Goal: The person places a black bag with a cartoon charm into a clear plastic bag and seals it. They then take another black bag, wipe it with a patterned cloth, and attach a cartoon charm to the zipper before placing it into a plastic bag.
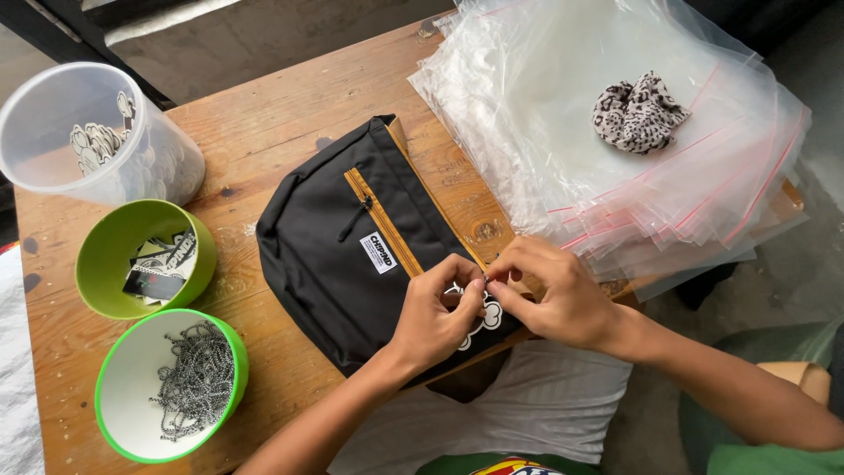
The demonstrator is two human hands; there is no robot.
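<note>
Black bag [352,255] flat on wooden surface [264,114], near edge. Left hand [435,312] and right hand [558,295] both pinch a white cutout tag [485,318] at the bag's corner (fingertips meeting, steadying it). Bowl of ball chains [167,383] within reach.

wooden table [290,105] | grey concrete floor [264,35] | soft daylight

I see a small white rectangular sewn label [377,252] on the front of the black fabric pouch [343,264], just beside its tan zip strip. At my far right lies a fanned stack of clear plastic zip bags with red seal lines [545,114]. Dark and white printed cards [160,264] (partly hidden) sit in the darker green bowl [97,273].
</note>
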